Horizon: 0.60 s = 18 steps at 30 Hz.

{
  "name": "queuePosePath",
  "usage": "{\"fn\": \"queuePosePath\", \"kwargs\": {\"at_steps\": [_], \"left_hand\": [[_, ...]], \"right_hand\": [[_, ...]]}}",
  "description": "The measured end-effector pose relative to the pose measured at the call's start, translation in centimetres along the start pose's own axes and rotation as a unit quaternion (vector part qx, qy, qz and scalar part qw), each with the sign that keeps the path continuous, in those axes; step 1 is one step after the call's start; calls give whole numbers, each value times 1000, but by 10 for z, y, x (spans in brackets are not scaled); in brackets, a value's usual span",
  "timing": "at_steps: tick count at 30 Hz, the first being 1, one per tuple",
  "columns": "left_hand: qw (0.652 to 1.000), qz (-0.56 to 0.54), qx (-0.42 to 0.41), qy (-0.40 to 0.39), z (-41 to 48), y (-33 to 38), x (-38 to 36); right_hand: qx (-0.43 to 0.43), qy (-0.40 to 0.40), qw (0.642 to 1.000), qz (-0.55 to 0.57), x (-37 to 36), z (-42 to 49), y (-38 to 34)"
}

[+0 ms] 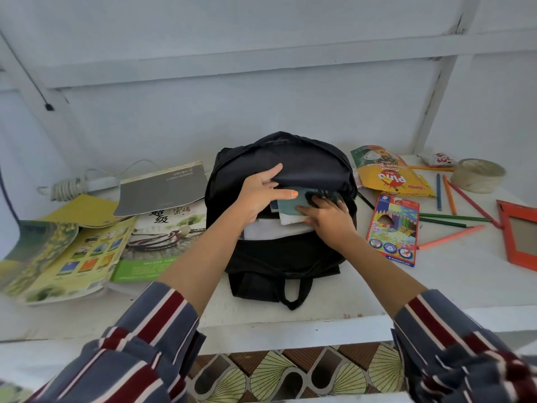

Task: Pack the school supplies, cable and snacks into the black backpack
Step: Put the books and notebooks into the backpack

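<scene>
Black fabric backpack (pixel 279 257): flat on the white table (pixel 436 274), main mouth open, a white book (pixel 273 229) already inside.

Left hand (pixel 258 196): pinching the upper flap, thumb on top, fingers beneath, holding it lifted.

Right hand (pixel 328 218): fingers laid over the teal-covered book (pixel 293 203), thumb at its near edge, fingertips lost in the dark of the mouth. Teal book partly in, lying on the white one.

Step in hand, by judgement: seating this book.
- Keep the flap high so no corner snags the zip edge.
- Slide flat along the white book.
- Push from the near edge rather than down on the cover.
- Square it against the stack to leave room.

Not yet packed:
- Right of the bag: yellow snack pouch (pixel 389 177), printed box of coloured pencils (pixel 392 228), loose coloured pencils (pixel 453 219).
- Left of the bag: coiled white cable (pixel 66 187), spread paperback books (pixel 162 189).
</scene>
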State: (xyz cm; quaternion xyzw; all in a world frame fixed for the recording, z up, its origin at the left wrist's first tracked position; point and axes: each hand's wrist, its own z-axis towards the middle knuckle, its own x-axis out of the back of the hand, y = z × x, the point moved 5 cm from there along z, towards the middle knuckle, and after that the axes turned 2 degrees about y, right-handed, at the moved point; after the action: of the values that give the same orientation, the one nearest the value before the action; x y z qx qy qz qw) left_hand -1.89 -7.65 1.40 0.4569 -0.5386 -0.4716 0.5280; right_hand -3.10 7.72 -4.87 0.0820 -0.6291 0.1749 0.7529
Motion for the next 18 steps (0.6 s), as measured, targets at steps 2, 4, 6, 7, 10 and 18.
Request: {"fn": "queuePosePath", "kwargs": {"at_steps": [2,4,6,7,10,18], "left_hand": [[1000,9,-5,4,0,-1,0],[1000,16,-11,14,0,-1,1],[999,24,-17,19,1,-1,1],[999,28,-21,21,1,-1,1],[999,35,-29,23,2,0,0],[999,38,-28,25,2,-2,2]], "right_hand": [[-2,0,1000,6,-1,5,1],[-9,-1,1000,17,-1,13,4],[-14,-1,1000,24,-2,20,6],[-13,0,1000,24,-3,21,7],[-6,17,1000,20,-5,20,8],[-12,33,998,44,-4,30,4]]}}
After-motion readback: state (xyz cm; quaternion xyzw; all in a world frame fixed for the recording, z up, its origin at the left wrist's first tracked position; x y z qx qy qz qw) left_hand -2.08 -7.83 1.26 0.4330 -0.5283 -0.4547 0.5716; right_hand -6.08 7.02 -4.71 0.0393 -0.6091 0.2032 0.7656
